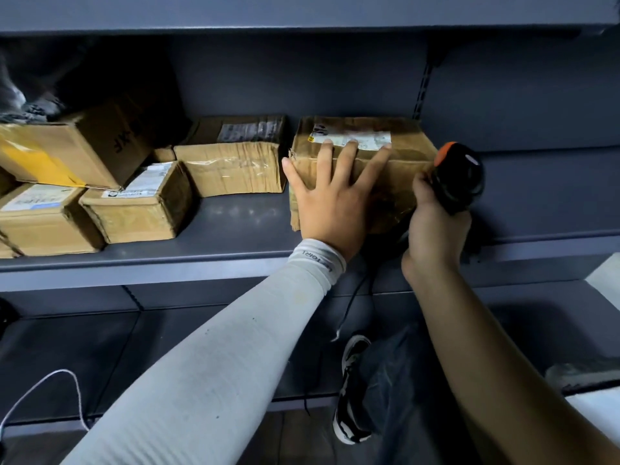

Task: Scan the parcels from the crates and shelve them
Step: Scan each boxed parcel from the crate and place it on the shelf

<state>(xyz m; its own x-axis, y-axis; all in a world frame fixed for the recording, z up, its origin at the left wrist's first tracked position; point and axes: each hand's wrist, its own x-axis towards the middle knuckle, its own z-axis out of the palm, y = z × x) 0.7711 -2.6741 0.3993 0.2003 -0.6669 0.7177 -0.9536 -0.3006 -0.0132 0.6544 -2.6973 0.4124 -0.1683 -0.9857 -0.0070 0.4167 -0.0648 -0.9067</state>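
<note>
Cardboard parcel — creased, taped — under flat left hand

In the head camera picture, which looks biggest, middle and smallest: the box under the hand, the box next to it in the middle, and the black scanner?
1. Box under the left hand: largest.
2. Middle box: a bit smaller, though it sits further back, so that is unsure.
3. Scanner: smallest.
</note>
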